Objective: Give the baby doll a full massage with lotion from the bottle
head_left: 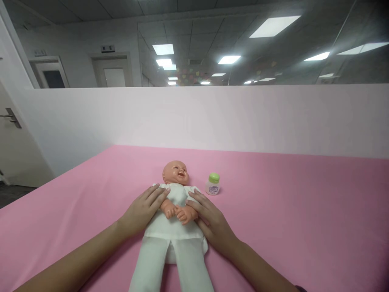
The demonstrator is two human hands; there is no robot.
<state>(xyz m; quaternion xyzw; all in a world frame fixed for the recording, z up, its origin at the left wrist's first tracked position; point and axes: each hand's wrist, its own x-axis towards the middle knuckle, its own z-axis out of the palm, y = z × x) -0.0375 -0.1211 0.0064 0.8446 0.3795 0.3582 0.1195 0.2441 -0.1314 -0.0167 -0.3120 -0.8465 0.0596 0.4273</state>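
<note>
A baby doll (173, 227) in white clothes lies on its back in the middle of the head view, head away from me. Its bare head is turned to the right and its two small hands meet over its belly. My left hand (146, 207) rests on the doll's arm and side at the left, fingers stretched out. On the other side my right hand (212, 221) lies against the doll's other arm, fingers extended and the thumb lower down by its side. Neither hand is wrapped round the doll. The doll's feet are out of view.
A small jar (212, 186) with a green lid stands right of the doll's head. Pink cloth (288, 211) covers the table. A low white partition (212, 117) with glass above borders the far edge. A door (21, 142) is at the left.
</note>
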